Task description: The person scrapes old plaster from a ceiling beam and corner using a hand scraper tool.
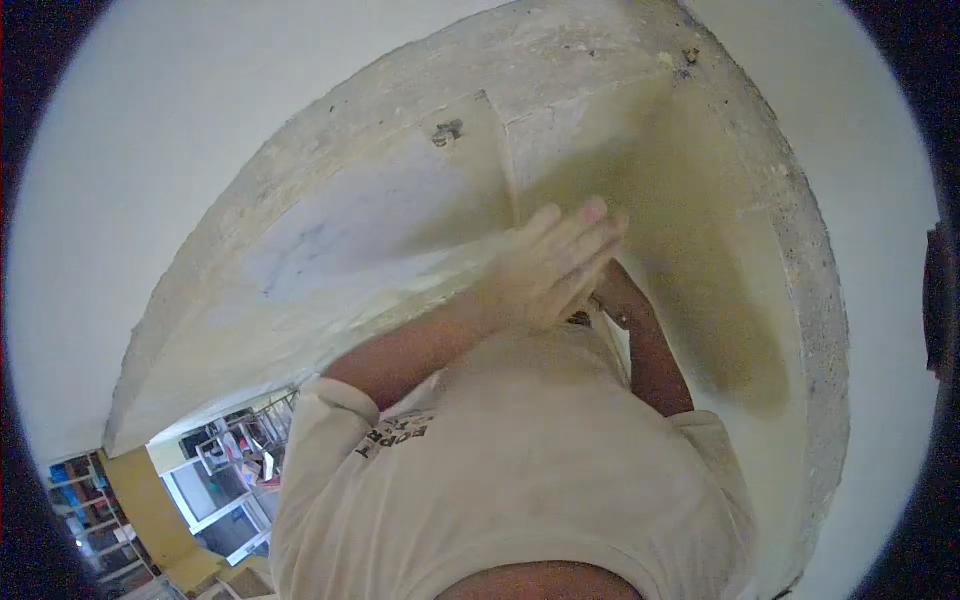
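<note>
My left hand [565, 262] is at the middle of the view, blurred by motion, its fingers stretched out. Nothing shows in it. Behind it, my right hand [617, 290] is mostly covered. Its wrist and forearm come up from the right, and its fingers are hidden. The two hands overlap in front of my light beige shirt [540, 430], close to its lower end. Beyond them lies a stained, yellowish plastered surface [690, 190] with a broad dark shadow across it. A small dark patch [578, 318] shows just below the left hand.
A rough, curved grey border [815, 300] rings the plastered surface, with pale wall [200, 80] outside it. At lower left are a white-framed window [215, 510], shelves [95, 515] with assorted goods and a yellow-brown panel [150, 500]. A dark object [934, 300] sits at the right edge.
</note>
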`<action>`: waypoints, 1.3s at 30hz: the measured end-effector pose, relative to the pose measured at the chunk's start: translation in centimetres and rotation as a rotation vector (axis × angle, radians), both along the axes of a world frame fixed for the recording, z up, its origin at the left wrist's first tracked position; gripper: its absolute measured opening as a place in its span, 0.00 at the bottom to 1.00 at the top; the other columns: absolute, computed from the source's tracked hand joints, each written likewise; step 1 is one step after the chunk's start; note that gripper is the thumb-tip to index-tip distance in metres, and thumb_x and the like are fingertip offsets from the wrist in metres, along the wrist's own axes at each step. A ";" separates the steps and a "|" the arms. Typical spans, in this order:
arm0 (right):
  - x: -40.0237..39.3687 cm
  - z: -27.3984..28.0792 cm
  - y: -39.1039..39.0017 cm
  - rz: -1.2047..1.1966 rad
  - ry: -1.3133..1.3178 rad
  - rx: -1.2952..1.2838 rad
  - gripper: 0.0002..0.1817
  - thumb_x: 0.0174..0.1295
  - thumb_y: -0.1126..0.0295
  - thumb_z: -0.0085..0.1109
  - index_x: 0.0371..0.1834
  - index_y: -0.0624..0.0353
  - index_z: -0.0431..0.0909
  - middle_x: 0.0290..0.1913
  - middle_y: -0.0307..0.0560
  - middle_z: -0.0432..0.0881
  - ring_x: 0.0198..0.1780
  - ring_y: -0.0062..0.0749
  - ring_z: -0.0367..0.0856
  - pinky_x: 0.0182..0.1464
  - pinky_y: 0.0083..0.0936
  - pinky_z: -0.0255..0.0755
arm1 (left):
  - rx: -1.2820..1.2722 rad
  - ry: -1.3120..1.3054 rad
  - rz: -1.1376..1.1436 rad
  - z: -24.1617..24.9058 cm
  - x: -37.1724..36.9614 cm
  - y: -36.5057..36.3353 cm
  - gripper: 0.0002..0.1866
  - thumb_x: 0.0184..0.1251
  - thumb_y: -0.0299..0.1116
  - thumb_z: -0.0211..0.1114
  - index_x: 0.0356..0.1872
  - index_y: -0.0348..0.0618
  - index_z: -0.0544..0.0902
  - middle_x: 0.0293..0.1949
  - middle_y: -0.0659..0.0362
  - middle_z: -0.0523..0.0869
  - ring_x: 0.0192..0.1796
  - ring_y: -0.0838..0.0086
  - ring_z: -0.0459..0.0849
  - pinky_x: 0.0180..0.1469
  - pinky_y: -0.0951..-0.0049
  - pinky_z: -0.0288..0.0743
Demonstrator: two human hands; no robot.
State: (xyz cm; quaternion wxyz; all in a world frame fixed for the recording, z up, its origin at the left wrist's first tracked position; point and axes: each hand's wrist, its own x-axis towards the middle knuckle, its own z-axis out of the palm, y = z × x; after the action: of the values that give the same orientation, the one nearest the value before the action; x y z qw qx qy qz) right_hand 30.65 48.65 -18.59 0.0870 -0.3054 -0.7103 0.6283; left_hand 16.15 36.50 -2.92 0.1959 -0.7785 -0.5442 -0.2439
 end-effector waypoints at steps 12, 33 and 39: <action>-0.6 5.9 -5.3 0.007 -0.079 0.018 0.14 0.58 0.60 0.47 0.27 0.60 0.71 0.21 0.41 0.71 0.22 0.25 0.68 0.26 0.25 0.66 | -0.143 0.350 0.346 -0.2 -3.8 1.7 0.31 0.56 0.36 0.44 0.60 0.28 0.56 0.65 0.49 0.53 0.67 0.63 0.49 0.67 0.64 0.41; 1.9 14.5 -4.9 -0.053 0.195 -0.376 0.14 0.57 0.64 0.52 0.42 0.61 0.71 0.28 0.38 0.74 0.22 0.19 0.70 0.25 0.18 0.67 | 0.012 0.031 -0.246 3.8 -3.2 1.8 0.15 0.42 0.29 0.55 0.35 0.36 0.78 0.45 0.52 0.77 0.53 0.61 0.73 0.60 0.63 0.62; 1.4 14.6 -5.0 -0.206 0.213 0.009 0.14 0.60 0.66 0.48 0.45 0.63 0.72 0.33 0.39 0.75 0.32 0.19 0.72 0.33 0.16 0.68 | 0.480 -0.908 -0.108 -0.4 2.9 0.6 0.14 0.55 0.17 0.52 0.44 0.41 0.72 0.46 0.54 0.76 0.52 0.68 0.73 0.54 0.65 0.67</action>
State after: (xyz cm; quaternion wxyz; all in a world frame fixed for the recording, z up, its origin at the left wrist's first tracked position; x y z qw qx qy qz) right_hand 32.09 43.68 -3.95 0.2274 -0.3080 -0.6645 0.6418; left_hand 19.05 37.09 -3.35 0.1000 -0.5544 -0.4620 -0.6850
